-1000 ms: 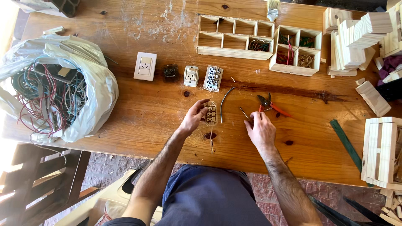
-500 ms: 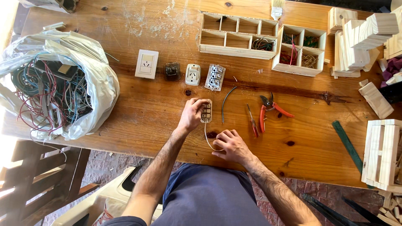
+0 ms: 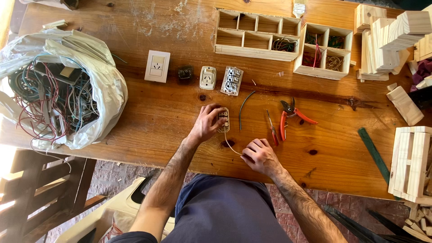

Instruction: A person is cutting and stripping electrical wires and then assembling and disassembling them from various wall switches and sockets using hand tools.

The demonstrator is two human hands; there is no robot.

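Wood everywhere: a scratched wooden table (image 3: 135, 112) is carrying the whole scene, and the small pale switch module (image 3: 223, 119) near its middle is serving as our landmark. Far to the left of that module, a white plastic bag (image 3: 96, 85) is slumping open, spilling a tangle of red, green and grey wires. Up and to the left of the module, a white wall plate (image 3: 157, 66) is lying flat, then a dark little part (image 3: 184, 72), a white socket (image 3: 208, 77) and a grey terminal block (image 3: 231, 81) are lining up just above it. The left hand (image 3: 206, 123) is pinning the module itself to the table, fingers curled round its left side. A thin pale wire (image 3: 230, 146) is trailing down from the module to the right hand (image 3: 258, 155), which is closed in a pinch on the wire's lower end, below and right of the module. Just to the right of the module a green wire offcut (image 3: 244, 105) is lying loose, then a small red-handled screwdriver (image 3: 272, 128) and red-handled cutters (image 3: 290, 116). Farther up and right, a compartmented wooden tray (image 3: 256, 33) is sitting.
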